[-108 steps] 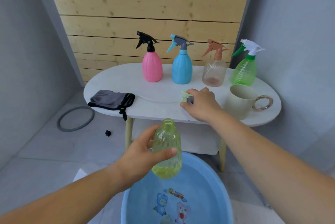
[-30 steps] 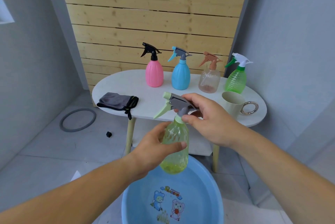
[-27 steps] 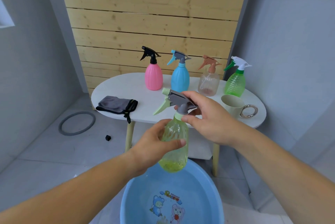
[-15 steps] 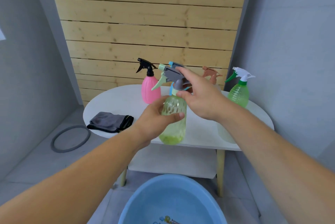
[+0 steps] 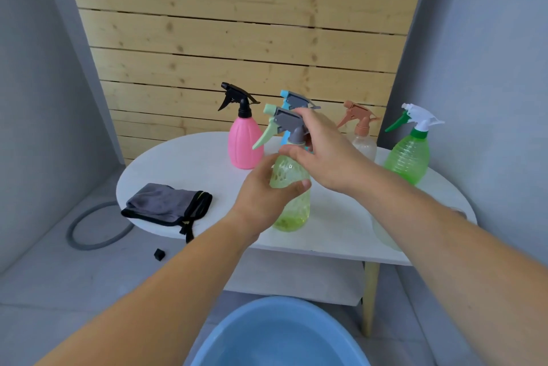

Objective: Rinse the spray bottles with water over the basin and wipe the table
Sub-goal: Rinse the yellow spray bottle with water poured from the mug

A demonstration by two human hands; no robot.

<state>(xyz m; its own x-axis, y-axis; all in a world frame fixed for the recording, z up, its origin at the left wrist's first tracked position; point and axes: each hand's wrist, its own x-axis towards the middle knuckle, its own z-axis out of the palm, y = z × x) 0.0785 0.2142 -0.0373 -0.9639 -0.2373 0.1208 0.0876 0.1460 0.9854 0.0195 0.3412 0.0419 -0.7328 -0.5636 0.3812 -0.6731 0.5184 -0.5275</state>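
Observation:
My left hand (image 5: pixel 264 190) grips the body of a pale yellow-green spray bottle (image 5: pixel 293 205), upright over the white oval table (image 5: pixel 189 164). My right hand (image 5: pixel 323 146) holds its grey and mint trigger head (image 5: pixel 281 125) at the neck. Behind stand a pink bottle (image 5: pixel 244 143), a blue bottle (image 5: pixel 292 98) mostly hidden by my hands, a clear brownish bottle (image 5: pixel 363 140) and a green bottle (image 5: pixel 410 155). A grey cloth (image 5: pixel 166 202) lies at the table's left. The blue basin (image 5: pixel 278 336) sits on the floor below.
A pale mug (image 5: pixel 384 233) is mostly hidden behind my right forearm at the table's right edge. A grey ring (image 5: pixel 89 232) and a small black piece (image 5: pixel 159 254) lie on the floor to the left. Grey walls close in on both sides.
The trigger head was taken from the table and put on the yellow-green bottle. Both hands then carried the bottle up from over the basin to the table.

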